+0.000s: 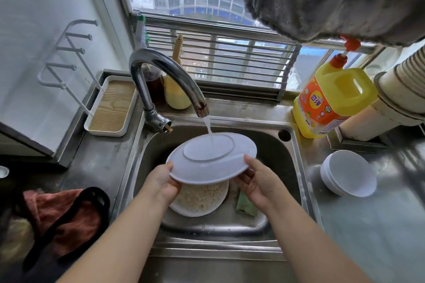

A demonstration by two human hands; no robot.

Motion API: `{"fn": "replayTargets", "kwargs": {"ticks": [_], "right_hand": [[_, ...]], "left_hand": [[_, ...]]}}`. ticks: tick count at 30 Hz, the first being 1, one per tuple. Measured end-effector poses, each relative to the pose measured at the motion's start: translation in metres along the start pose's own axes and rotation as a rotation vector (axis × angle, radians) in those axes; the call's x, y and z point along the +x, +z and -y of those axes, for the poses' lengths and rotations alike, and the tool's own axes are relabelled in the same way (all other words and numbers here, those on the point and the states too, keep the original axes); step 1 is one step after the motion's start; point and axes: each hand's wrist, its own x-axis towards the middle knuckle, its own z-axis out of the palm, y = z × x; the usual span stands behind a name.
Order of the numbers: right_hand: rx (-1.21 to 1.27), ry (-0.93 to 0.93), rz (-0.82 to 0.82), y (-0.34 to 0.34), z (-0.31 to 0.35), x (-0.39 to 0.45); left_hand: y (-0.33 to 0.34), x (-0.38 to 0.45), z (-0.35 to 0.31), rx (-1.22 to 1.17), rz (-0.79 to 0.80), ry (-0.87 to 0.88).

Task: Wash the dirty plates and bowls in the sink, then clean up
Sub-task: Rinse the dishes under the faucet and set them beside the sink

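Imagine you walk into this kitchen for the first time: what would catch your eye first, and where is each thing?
First, the white plate, held bottom up over the sink by the left hand and right hand while water from the tap runs onto it. Next, the dirty plate lying in the basin below it. Then the bright yellow detergent bottle on the counter, right of the sink.

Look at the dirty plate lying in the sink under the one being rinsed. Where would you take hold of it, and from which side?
Probably take the dirty plate by its near rim, coming from the front of the sink. It lies flat, food side up, its far part hidden under the rinsed plate, and the green sponge crowds its right edge.
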Motion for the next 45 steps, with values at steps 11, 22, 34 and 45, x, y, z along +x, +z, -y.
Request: {"fn": "replayTargets", "kwargs": {"ticks": [11, 22, 34, 45], "right_hand": [[0.013, 0.058, 0.08, 0.015, -0.011, -0.01], [0.082, 0.009, -0.03, 0.021, -0.024, -0.011], [0.189, 0.062, -0.037, 0.011, -0.007, 0.003], [0.13, 0.064, -0.069, 0.017, 0.008, 0.004]], "left_hand": [[-0.001, 0.002, 0.007, 0.002, -0.031, 0.039], [0.005, -0.012, 0.013, 0.058, 0.036, 0.03], [-0.007, -0.009, 0.002, 0.034, 0.043, 0.058], [-0.007, -0.011, 0.004, 0.015, 0.049, 0.092]]}}
